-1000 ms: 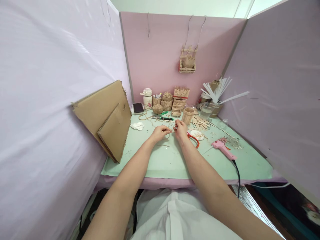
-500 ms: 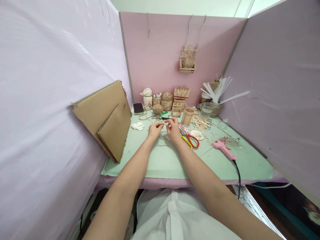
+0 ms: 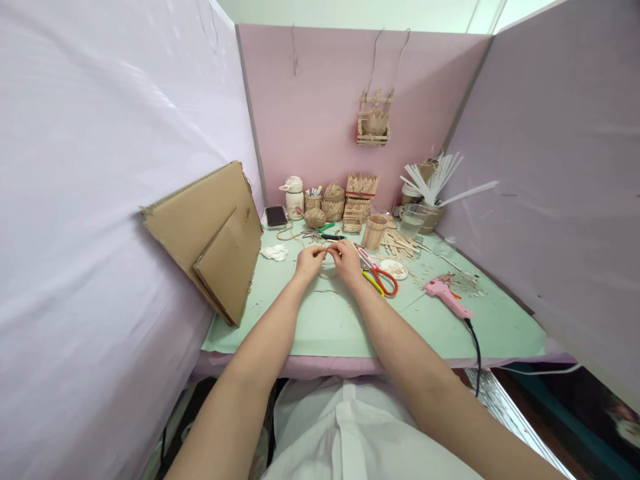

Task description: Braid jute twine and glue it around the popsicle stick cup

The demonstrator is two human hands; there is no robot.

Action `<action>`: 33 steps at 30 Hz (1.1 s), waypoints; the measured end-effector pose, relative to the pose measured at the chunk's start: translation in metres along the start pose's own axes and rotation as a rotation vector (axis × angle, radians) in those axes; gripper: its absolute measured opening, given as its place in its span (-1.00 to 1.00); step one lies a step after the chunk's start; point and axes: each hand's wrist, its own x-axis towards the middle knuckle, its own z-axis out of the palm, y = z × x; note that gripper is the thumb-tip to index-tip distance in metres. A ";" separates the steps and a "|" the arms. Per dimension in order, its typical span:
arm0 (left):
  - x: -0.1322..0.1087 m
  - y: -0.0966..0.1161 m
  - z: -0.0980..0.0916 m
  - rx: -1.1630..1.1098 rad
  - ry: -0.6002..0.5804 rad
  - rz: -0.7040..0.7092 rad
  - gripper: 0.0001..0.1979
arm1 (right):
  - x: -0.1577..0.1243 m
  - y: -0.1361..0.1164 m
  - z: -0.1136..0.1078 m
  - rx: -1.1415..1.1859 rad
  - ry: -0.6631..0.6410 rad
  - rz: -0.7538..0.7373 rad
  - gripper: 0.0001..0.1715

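Twine [image 3: 327, 249] runs between both hands in the head view, just above the green mat [image 3: 320, 327]. The left hand [image 3: 309, 260] pinches it, fingertips closed. The right hand [image 3: 346, 259], at the left's three o'clock, pinches it too. Red scissors [image 3: 383, 277] lie at the right hand's three o'clock, and a pink glue gun [image 3: 445, 297] at four.

The left hand [image 3: 309, 261] and right hand [image 3: 347, 259] pinch twine [image 3: 329, 273] together above the desk [image 3: 320, 327]. Scissors [image 3: 379, 275] lie at the right hand's three o'clock.
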 end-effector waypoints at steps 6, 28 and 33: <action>0.002 -0.004 0.001 0.000 -0.037 -0.003 -0.79 | 0.001 -0.001 0.003 0.150 0.025 0.131 -0.81; -0.008 0.009 0.001 0.062 -0.137 0.038 -0.77 | 0.004 0.010 0.004 0.565 0.010 0.498 -0.75; -0.007 0.009 0.001 0.096 -0.116 0.051 -0.70 | 0.004 0.010 0.004 0.597 -0.011 0.508 -0.75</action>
